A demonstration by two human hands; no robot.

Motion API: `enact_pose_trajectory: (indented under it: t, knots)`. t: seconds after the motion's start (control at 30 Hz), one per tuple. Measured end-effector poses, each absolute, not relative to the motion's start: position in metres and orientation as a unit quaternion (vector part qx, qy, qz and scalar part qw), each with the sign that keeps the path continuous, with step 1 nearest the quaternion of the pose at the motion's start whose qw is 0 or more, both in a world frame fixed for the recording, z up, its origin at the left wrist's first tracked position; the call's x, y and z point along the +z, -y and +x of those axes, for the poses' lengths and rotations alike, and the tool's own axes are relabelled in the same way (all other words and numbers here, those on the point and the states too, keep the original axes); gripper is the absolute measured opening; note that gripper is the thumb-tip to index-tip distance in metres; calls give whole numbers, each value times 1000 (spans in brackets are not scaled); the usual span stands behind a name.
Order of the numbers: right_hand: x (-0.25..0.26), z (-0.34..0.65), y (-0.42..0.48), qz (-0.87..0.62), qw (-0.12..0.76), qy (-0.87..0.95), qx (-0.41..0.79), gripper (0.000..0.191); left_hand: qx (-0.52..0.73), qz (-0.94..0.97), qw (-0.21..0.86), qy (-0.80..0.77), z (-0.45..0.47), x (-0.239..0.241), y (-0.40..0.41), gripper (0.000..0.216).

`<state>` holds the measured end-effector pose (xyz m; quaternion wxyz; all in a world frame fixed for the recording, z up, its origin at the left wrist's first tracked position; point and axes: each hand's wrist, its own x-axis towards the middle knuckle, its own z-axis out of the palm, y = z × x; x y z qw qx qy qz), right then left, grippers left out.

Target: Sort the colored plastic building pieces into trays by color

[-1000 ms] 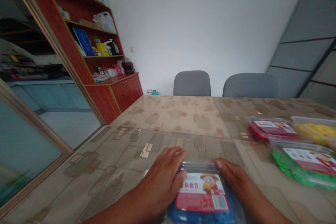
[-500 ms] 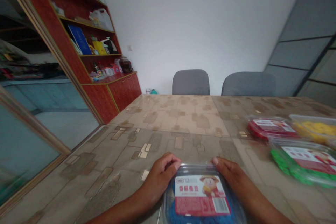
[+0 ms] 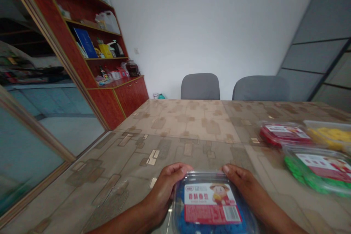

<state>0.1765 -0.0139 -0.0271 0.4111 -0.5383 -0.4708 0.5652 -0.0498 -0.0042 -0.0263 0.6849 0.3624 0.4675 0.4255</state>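
Observation:
A clear plastic container (image 3: 211,204) with blue contents lies close in front of me at the table's near edge. Its lid carries a white and red label with a cartoon figure in a hat. My left hand (image 3: 170,184) grips the far left corner, thumb along the rim. On the far right corner, my right hand (image 3: 241,182) holds the rim, thumb on top and the other fingers mostly hidden. The lid looks closed, and the container's near end runs out of the picture.
To the right stand similar containers: one with red contents (image 3: 285,135), one with yellow (image 3: 329,135), and one with green (image 3: 318,172). A patterned cloth covers the table (image 3: 175,124). Two grey chairs (image 3: 200,86) are behind it, and a red shelf cabinet (image 3: 117,95) is at left.
My left hand's fingers have shifted slightly along the container's far left corner. Both hands remain on the container, which has hardly moved; the whole view has shifted a little.

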Motion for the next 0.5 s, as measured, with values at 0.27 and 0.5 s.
enact_pose_trajectory:
  t: [0.27,0.5]
  knots:
    - [-30,181,8,-536,396,508,545,56,386,480,620,-486,-60,-20,-4,44]
    - [-26,178,9,-540,400,535,512,59,411,487,585,-501,-59,-26,-7,29]
